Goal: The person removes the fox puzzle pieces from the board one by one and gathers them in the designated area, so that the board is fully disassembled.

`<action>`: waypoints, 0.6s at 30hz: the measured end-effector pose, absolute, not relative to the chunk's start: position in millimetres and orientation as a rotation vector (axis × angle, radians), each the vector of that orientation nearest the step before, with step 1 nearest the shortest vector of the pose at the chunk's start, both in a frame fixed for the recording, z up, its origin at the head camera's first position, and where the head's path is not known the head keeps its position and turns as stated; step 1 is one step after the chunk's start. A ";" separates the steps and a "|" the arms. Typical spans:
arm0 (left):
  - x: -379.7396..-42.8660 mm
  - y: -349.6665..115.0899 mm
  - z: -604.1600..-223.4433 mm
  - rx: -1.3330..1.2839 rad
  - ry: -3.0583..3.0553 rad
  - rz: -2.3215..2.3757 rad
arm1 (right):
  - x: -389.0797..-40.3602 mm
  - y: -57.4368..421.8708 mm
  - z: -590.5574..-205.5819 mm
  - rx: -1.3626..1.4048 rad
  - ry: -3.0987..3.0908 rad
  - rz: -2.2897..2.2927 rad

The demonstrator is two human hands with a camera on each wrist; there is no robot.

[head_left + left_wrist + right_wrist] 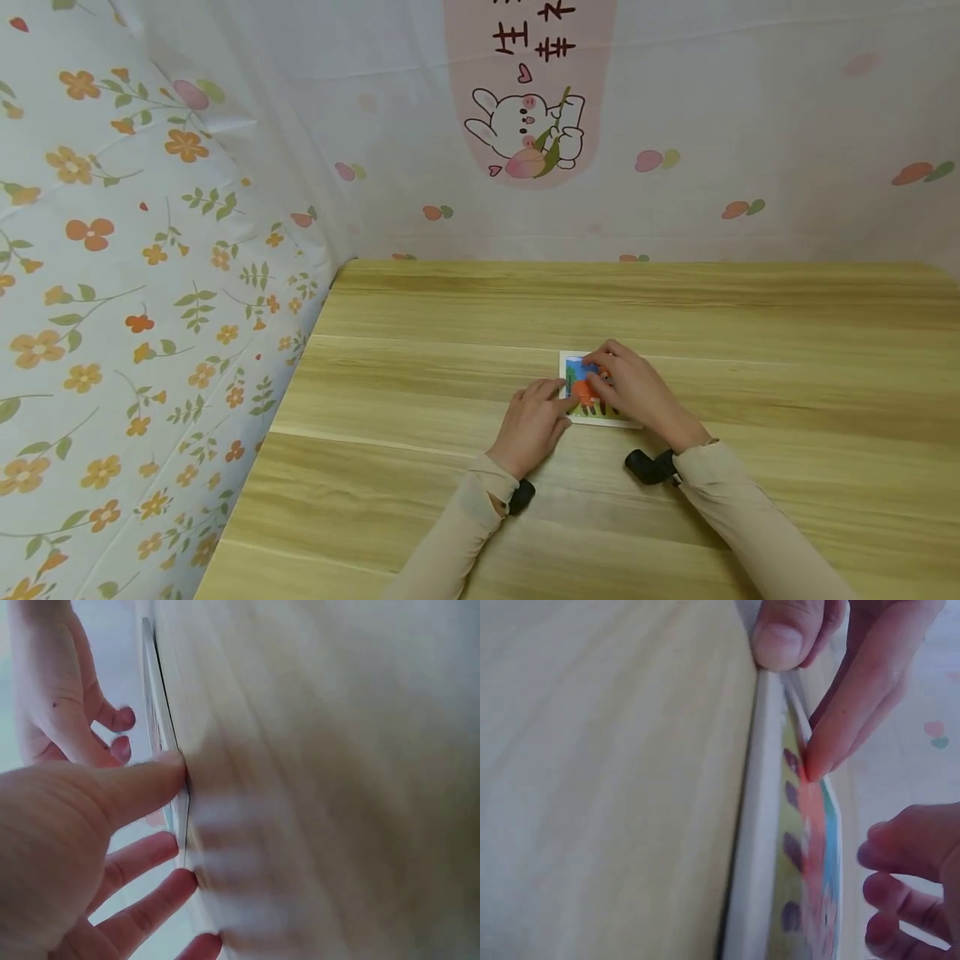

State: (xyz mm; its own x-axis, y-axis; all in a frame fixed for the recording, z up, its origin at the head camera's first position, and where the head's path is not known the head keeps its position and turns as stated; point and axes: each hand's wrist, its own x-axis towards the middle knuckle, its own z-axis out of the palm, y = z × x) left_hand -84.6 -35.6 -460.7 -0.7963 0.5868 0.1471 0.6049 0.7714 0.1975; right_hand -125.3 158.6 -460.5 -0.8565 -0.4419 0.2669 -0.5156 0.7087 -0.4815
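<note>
A small white-bordered picture board point(585, 407) lies flat on the wooden table, showing an orange striped-legged animal on green under blue. At its left end is my left hand point(527, 426). The index finger presses on the picture, the thumb touches the near edge at the corner, and the other fingertips rest by the left edge. My right hand point(637, 387) arches over the board's right part and covers much of it. In the right wrist view the right fingertips point(881, 889) are bent loosely above the picture point(814, 847), with nothing between them.
The light wood-grain table point(420, 358) stretches around the board on all sides. A floral cloth point(135, 333) hangs along its left side, and a white cloth with a rabbit print point(525, 125) hangs behind it. A black wrist device point(648, 467) juts out beneath the right sleeve.
</note>
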 end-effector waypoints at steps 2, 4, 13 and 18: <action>-84.6 -35.1 -458.7 -0.959 -2.898 -0.364 | -127.4 157.1 -459.4 0.778 -2.810 0.856; -84.7 -34.9 -457.9 -0.951 -2.905 -0.366 | -129.1 156.1 -458.4 0.770 -2.833 0.869; -83.9 -36.0 -460.2 -0.929 -2.878 -0.435 | -133.3 151.9 -457.3 0.715 -2.903 0.927; -83.3 -35.6 -461.0 -0.908 -2.869 -0.463 | -136.0 150.4 -455.8 0.711 -2.928 0.940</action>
